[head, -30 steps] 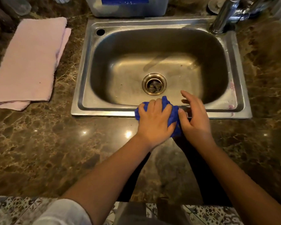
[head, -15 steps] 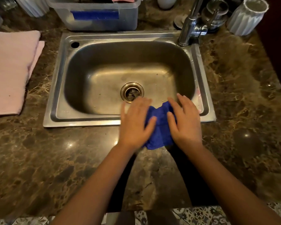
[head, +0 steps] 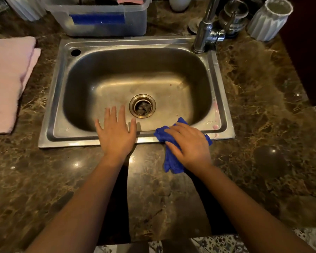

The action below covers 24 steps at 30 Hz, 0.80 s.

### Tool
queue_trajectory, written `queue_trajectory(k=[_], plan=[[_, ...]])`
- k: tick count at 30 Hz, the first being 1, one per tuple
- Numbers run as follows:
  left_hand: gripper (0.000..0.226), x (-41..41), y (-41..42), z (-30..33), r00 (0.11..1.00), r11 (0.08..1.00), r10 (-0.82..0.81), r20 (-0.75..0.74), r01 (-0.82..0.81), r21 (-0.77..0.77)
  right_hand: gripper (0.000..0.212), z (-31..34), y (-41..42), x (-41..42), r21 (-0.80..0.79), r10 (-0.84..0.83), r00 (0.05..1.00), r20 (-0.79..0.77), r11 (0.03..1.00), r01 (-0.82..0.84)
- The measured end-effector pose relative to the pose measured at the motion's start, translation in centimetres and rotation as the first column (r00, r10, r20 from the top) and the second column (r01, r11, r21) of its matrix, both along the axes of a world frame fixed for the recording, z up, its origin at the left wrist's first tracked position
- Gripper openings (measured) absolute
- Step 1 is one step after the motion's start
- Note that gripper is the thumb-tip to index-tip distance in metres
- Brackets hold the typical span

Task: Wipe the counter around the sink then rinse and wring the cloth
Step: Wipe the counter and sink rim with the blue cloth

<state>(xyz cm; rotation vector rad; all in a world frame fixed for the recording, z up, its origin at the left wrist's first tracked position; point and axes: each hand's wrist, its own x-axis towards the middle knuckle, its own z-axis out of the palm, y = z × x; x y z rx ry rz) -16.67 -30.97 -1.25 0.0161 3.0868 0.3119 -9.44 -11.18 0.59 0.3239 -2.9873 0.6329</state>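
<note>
In the head view, the only one here, the right hand point(head: 189, 145) is pressing flat, fingers nearly straight and pointing up-left, on a bunched blue cloth point(head: 171, 161) that is lying half on the front rim of the sink point(head: 49, 114) and half on the brown marble counter point(head: 263, 110), to the right of the drain point(head: 142, 106). The left hand point(head: 117, 132) is resting spread wide with straight fingers on the same rim, well apart from the cloth and holding nothing, its fingertips reaching out over the basin. The cloth is running long from the counter up toward the basin, leaning slightly right, with its far tip poking over the inner edge of the rim and its near end trailing beside the right wrist. Since the palm is only pressing and not gripping, the cloth is looking likely to roll up or slide out from under the hand on a quick stroke, and the overhanging tip could drag it down into the basin (pink smears are showing on the rim at the right, and a bunched cloth may skip them). The faucet point(head: 203, 31) and a white ribbed cup point(head: 268, 19) are standing behind the sink, where a wide sweep might knock the cup
</note>
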Motion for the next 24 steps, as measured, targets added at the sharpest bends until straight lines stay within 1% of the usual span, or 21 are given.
queue_trajectory(k=[1, 2, 3, 4, 5, 6, 7, 8, 9, 10, 11, 12, 13, 14, 15, 16, 17, 18, 21, 24], plan=[[0.061, 0.0, 0.0, 0.0, 1.0, 1.0, -0.002, -0.002, 0.002, -0.003, 0.029, 0.4, 0.7, 0.0, -0.134, -0.045, 0.999, -0.002, 0.99, 0.044], [0.061, 0.0, 0.1, 0.0, 1.0, 1.0, -0.003, -0.005, 0.003, -0.002, 0.024, 1.2, 1.4, -0.2, -0.293, -0.137, 0.99, 0.047, 0.945, 0.144], [0.061, 0.0, 0.2, 0.1, 1.0, 1.0, -0.005, -0.006, 0.005, 0.0, 0.018, 2.2, 1.9, -0.5, -0.461, -0.248, 0.957, 0.15, 0.839, 0.289], [0.061, 0.0, 0.3, 0.1, 1.0, 1.0, -0.006, -0.004, 0.006, 0.002, 0.011, 3.3, 2.6, -1.1, -0.607, -0.315, 0.906, 0.282, 0.673, 0.423], [0.062, 0.0, 0.3, 0.2, 1.0, 1.0, -0.004, 0.0, 0.004, 0.003, 0.012, 4.5, 3.4, -1.8, -0.701, -0.369, 0.858, 0.357, 0.501, 0.507], [0.062, 0.0, 0.3, 0.2, 1.0, 1.0, 0.001, 0.003, -0.001, 0.002, 0.016, 5.7, 4.7, -2.6, -0.752, -0.421, 0.829, 0.368, 0.39, 0.532], [0.063, 0.0, 0.2, 0.2, 1.0, 1.0, 0.005, 0.005, -0.005, 0.001, 0.018, 6.9, 6.1, -3.6, -0.782, -0.468, 0.816, 0.34, 0.341, 0.522], [0.063, 0.1, 0.2, 0.1, 1.0, 1.0, 0.009, 0.007, -0.009, -0.002, 0.018, 8.0, 7.6, -4.6, -0.788, -0.499, 0.821, 0.279, 0.369, 0.492], [0.063, 0.1, 0.2, 0.1, 1.0, 1.0, 0.012, 0.008, -0.012, -0.006, 0.016, 8.8, 9.2, -5.8, -0.758, -0.506, 0.842, 0.187, 0.47, 0.452], [0.063, 0.1, 0.2, 0.2, 1.0, 1.0, 0.015, 0.009, -0.015, -0.008, 0.015, 9.1, 10.6, -7.0, -0.68, -0.479, 0.872, 0.099, 0.607, 0.41], [0.063, 0.1, 0.2, 0.2, 1.0, 1.0, 0.019, 0.01, -0.019, -0.008, 0.019, 8.8, 11.8, -8.3, -0.555, -0.425, 0.904, 0.045, 0.742, 0.376], [0.063, 0.0, 0.2, 0.3, 1.0, 1.0, 0.022, 0.015, -0.022, -0.006, 0.03, 8.0, 12.8, -9.6, -0.4, -0.353, 0.935, 0.033, 0.852, 0.336], [0.063, 0.0, 0.3, 0.4, 0.999, 1.0, 0.025, 0.022, -0.025, -0.006, 0.041, 6.7, 13.7, -10.8, -0.224, -0.263, 0.963, 0.06, 0.936, 0.269], [0.063, 0.0, 0.3, 0.4, 0.999, 1.0, 0.027, 0.029, -0.027, -0.008, 0.051, 5.2, 14.1, -11.7, -0.043, -0.169, 0.978, 0.118, 0.984, 0.175], [0.063, 0.0, 0.3, 0.4, 0.999, 0.999, 0.03, 0.035, -0.03, -0.011, 0.059, 3.5, 14.2, -12.2, 0.123, -0.1, 0.98, 0.173, 0.989, 0.079], [0.063, 0.0, 0.3, 0.4, 0.999, 0.999, 0.034, 0.042, -0.033, -0.012, 0.064, 1.9, 14.2, -12.4, 0.241, -0.07, 0.978, 0.198, 0.97, 0.021], [0.063, 0.0, 0.3, 0.4, 0.998, 0.999, 0.034, 0.05, -0.034, -0.014, 0.065, 0.6, 14.3, -12.6, 0.306, -0.077, 0.979, 0.189, 0.952, 0.016], [0.063, 0.0, 0.3, 0.4, 0.998, 0.999, 0.035, 0.058, -0.035, -0.014, 0.066, -0.3, 14.3, -12.9, 0.328, -0.103, 0.981, 0.165, 0.944, 0.044], [0.056, -0.1, 0.3, 0.4, 0.997, 1.0, 0.029, 0.071, -0.028, -0.012, 0.072, -0.8, 14.4, -14.4, 0.316, -0.161, 0.979, 0.123, 0.942, 0.115], [0.053, -0.1, 0.3, 0.4, 0.997, 1.0, 0.03, 0.075, -0.03, -0.007, 0.063, -0.5, 14.5, -15.6, 0.327, -0.144, 0.983, 0.11, 0.939, 0.101]])
